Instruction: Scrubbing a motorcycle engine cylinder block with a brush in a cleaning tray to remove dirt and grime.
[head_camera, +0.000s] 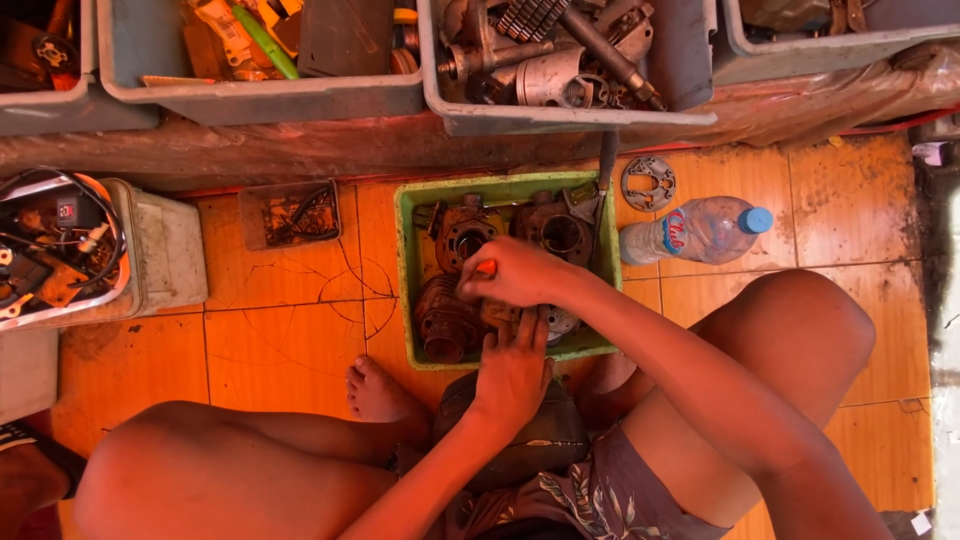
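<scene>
Knees bent, I'm crouched over the green tray (405, 262) on the orange tiles. Right hand (520, 275) closed around an orange-tipped tool handle (486, 268), left hand (513, 368) pressing flat on an engine part (445, 322) inside. Plastic water bottle (700, 229) lies just beside the tray.
</scene>
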